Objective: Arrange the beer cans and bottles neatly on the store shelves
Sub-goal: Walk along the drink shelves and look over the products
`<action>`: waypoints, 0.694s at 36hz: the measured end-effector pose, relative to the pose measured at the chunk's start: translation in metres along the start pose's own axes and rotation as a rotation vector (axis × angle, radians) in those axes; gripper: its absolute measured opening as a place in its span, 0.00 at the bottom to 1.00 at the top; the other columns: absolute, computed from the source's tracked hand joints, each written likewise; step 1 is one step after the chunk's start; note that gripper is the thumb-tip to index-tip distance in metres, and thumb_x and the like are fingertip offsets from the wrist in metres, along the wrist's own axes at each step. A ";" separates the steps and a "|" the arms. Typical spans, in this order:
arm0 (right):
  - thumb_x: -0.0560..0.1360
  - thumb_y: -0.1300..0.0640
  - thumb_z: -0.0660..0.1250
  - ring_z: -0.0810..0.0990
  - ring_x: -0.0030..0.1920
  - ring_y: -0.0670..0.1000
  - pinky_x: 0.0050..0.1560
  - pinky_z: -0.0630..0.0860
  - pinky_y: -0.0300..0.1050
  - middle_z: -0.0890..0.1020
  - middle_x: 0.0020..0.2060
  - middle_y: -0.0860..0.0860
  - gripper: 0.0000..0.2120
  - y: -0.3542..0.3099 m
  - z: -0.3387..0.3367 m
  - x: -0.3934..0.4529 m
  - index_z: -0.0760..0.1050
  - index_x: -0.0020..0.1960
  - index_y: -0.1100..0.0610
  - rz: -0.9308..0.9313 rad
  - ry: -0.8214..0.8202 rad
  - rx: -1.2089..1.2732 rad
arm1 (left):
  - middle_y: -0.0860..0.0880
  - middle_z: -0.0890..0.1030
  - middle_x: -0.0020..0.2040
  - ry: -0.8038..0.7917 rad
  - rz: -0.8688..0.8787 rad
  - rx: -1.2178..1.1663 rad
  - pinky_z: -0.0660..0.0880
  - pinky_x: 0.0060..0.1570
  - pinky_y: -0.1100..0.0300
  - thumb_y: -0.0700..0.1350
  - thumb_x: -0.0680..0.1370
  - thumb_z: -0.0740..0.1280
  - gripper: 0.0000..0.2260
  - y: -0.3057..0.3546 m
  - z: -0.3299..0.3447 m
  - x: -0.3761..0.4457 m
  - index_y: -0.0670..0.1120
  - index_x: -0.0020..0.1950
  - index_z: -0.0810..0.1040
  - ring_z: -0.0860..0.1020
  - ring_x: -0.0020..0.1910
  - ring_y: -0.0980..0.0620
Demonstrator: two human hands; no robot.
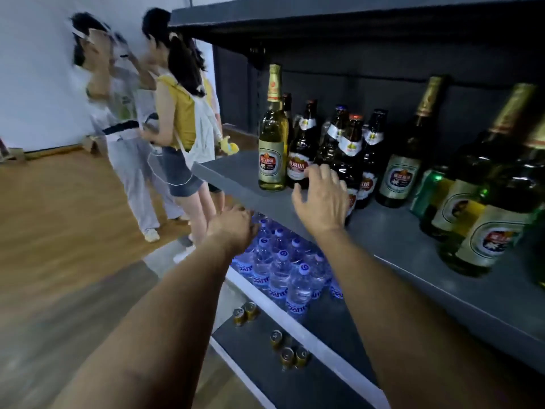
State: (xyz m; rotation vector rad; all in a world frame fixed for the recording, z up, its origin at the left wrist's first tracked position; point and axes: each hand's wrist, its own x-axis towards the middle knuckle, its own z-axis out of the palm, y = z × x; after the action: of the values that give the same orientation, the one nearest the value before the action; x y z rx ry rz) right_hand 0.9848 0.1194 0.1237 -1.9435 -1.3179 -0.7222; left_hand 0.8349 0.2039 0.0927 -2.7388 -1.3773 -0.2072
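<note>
Crowding shelf [236,178]: brown bottles [339,149], green can [424,187]; bystanders [165,119] left.

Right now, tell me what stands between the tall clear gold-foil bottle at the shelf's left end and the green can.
In the head view, between the tall clear gold-foil bottle and green can: a cluster of brown bottles and one dark green bottle.

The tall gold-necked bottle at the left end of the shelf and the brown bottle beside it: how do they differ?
The gold-necked bottle is pale, clear yellow glass; the brown bottle is dark. The gold-necked bottle stands taller, with gold foil on its neck; the brown bottle has a white neck label. Both stand upright on the grey shelf.
</note>
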 end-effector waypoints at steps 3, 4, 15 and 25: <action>0.72 0.53 0.67 0.77 0.47 0.60 0.46 0.71 0.52 0.77 0.45 0.57 0.11 0.016 -0.008 0.011 0.75 0.50 0.59 0.072 0.119 -0.033 | 0.46 0.73 0.66 0.019 0.080 -0.025 0.70 0.60 0.50 0.56 0.82 0.54 0.19 0.013 -0.001 0.017 0.47 0.67 0.71 0.71 0.65 0.45; 0.73 0.52 0.66 0.77 0.46 0.60 0.45 0.71 0.52 0.77 0.44 0.57 0.12 0.022 -0.012 0.014 0.74 0.50 0.59 0.100 0.162 -0.036 | 0.45 0.74 0.65 0.026 0.105 -0.029 0.70 0.61 0.50 0.55 0.82 0.54 0.18 0.018 -0.002 0.022 0.47 0.66 0.72 0.71 0.64 0.45; 0.71 0.34 0.66 0.68 0.66 0.57 0.63 0.65 0.53 0.71 0.66 0.56 0.40 0.068 -0.015 0.015 0.62 0.72 0.59 0.355 0.130 0.000 | 0.44 0.74 0.63 0.073 0.229 -0.061 0.68 0.61 0.52 0.54 0.82 0.54 0.18 0.067 -0.010 0.058 0.45 0.66 0.71 0.69 0.65 0.45; 0.70 0.32 0.66 0.68 0.69 0.56 0.57 0.72 0.50 0.67 0.70 0.55 0.45 0.059 -0.002 0.008 0.53 0.76 0.55 0.464 -0.028 0.109 | 0.44 0.74 0.62 0.114 0.260 -0.117 0.68 0.59 0.53 0.53 0.82 0.54 0.18 0.093 -0.005 0.071 0.45 0.67 0.72 0.71 0.63 0.45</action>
State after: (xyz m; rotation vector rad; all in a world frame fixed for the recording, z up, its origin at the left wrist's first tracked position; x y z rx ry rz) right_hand 1.0431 0.1071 0.1176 -2.0672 -0.8492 -0.3862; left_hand 0.9510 0.2036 0.1084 -2.9123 -1.0000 -0.4318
